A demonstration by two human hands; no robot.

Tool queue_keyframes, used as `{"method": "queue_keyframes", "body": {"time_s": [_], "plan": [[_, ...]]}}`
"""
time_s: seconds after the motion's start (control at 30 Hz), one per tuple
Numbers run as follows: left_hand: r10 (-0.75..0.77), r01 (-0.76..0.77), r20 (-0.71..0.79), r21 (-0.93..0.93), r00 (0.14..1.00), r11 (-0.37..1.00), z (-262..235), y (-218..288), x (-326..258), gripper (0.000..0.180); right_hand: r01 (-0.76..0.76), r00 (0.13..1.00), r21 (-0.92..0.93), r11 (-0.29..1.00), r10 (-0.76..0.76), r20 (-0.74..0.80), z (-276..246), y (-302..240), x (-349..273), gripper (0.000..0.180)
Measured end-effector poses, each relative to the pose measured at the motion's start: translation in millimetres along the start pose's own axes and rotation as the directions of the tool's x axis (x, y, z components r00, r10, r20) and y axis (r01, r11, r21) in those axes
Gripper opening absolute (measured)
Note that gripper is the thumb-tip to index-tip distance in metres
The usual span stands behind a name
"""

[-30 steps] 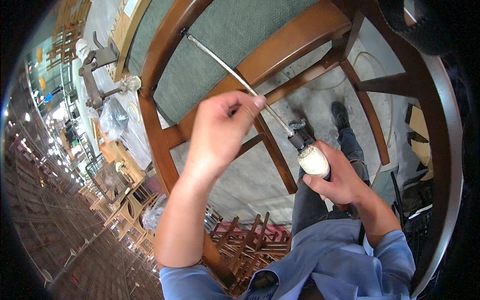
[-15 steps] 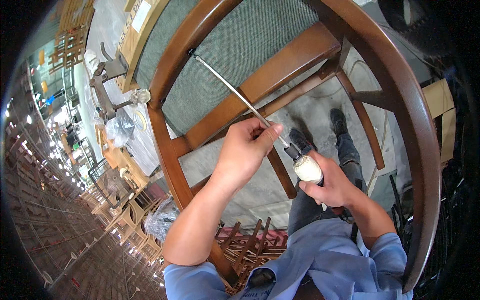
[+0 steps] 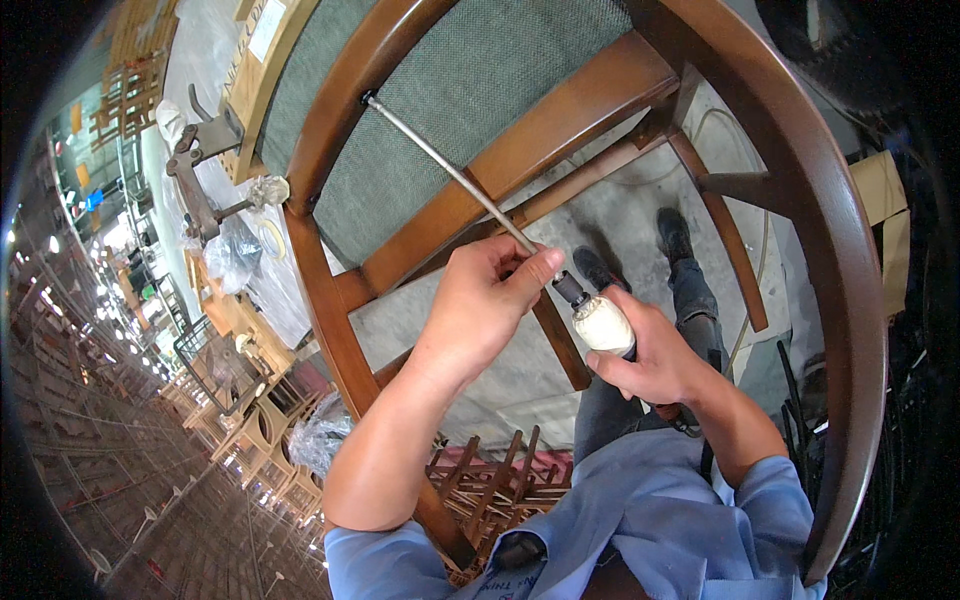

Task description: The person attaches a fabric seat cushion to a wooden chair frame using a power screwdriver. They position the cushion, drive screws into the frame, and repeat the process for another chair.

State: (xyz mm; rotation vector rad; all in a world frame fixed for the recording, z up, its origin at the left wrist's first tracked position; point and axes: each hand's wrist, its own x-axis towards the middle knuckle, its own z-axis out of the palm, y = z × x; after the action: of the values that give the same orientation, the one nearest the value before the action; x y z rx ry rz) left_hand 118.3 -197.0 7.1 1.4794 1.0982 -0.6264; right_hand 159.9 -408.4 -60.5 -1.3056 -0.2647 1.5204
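My right hand (image 3: 655, 350) is wrapped round a power screwdriver (image 3: 603, 327) with an off-white covered front and a black chuck. A long thin metal driver bit (image 3: 440, 160) runs from the chuck up to the left. Its shaft is pinched between thumb and fingers of my left hand (image 3: 488, 300), just ahead of the chuck. The far tip meets a small dark fitting (image 3: 369, 97) on the inner side of a curved brown rail. That rail belongs to a wooden chair (image 3: 575, 103) with a grey-green fabric panel (image 3: 410, 180). The lower part of the driver is hidden by my hand.
Left of the chair, a metal clamp (image 3: 198, 160) stands by a plastic-covered bench. Chair legs (image 3: 725, 230) and a curved rail (image 3: 835, 250) surround my arms. Cardboard (image 3: 882, 220) lies at right. Stacked wooden pieces (image 3: 495, 480) are below, and my feet stand on the concrete floor.
The screwdriver has moved slightly up and left, bringing its chuck closer to my left hand. The chair has shifted a little left in view. Both hands keep their grips.
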Motion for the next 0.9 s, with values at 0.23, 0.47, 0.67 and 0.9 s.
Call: {"method": "queue_keyframes", "body": {"time_s": [0.23, 0.47, 0.67, 0.9], "plan": [[-0.028, 0.025, -0.092, -0.039, 0.995, 0.999, -16, 10, -6, 0.025, -0.022, 1.0, 0.012, 1.0, 0.022, 0.016, 3, 0, 2, 0.036], [0.216, -0.278, -0.22, -0.312, 0.951, 0.908, -44, 0, -3, 0.019, 0.023, 1.0, 0.024, 0.999, -0.023, 0.012, 5, 3, 3, 0.038], [0.284, -0.384, -0.287, -0.4, 0.915, 0.832, -66, 1, -2, 0.022, -0.021, 0.999, 0.112, 0.993, 0.017, 0.037, 6, -2, -1, 0.035], [0.284, -0.402, -0.377, -0.287, 0.882, 0.869, -71, -1, 2, 0.015, -0.023, 0.998, 0.158, 0.987, 0.012, 0.067, 5, 4, -4, 0.034]]}}
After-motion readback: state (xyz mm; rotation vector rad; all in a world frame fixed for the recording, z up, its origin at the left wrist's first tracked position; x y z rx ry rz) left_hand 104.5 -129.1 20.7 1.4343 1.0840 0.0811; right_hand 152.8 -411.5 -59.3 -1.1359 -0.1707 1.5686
